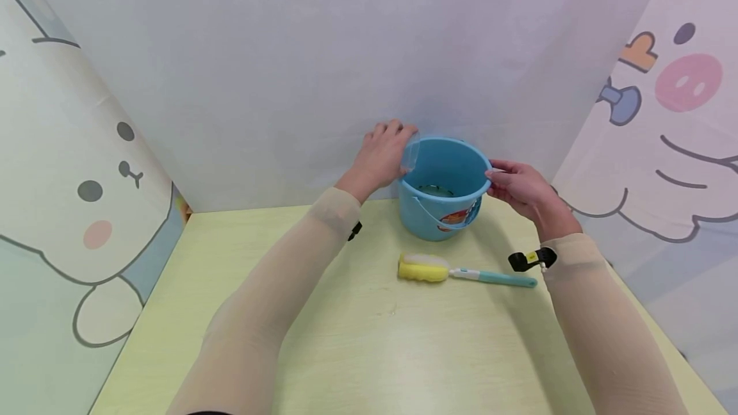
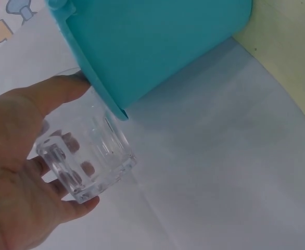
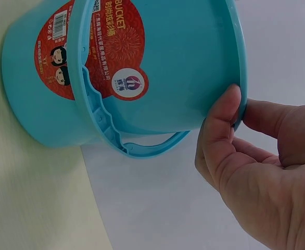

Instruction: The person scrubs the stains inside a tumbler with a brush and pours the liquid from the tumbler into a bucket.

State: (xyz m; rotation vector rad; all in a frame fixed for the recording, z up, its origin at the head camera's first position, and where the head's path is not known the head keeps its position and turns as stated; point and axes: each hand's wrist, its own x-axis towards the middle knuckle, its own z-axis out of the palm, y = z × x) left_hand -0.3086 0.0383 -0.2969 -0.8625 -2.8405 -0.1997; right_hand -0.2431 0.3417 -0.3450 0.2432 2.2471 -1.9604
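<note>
A blue bucket point(image 1: 426, 216) with a red label stands on the table near the back wall, its handle hanging down at the front. My left hand point(image 1: 383, 154) grips a clear glass point(image 2: 90, 151) at the bucket's left rim; in the left wrist view the glass is tilted, with its mouth by the rim. On the opposite side my right hand point(image 1: 519, 187) pinches the rim between thumb and fingers, as the right wrist view also shows. Something small and dark-edged, perhaps with liquid, lies at the bucket's bottom; I cannot tell what.
In front of the bucket lies a bottle brush point(image 1: 423, 269) with a yellow sponge head and a teal-and-white handle pointing right. The pale wooden table point(image 1: 369, 344) meets a white cloth wall point(image 1: 259, 82) at the back. Cartoon-printed cloths hang at both sides.
</note>
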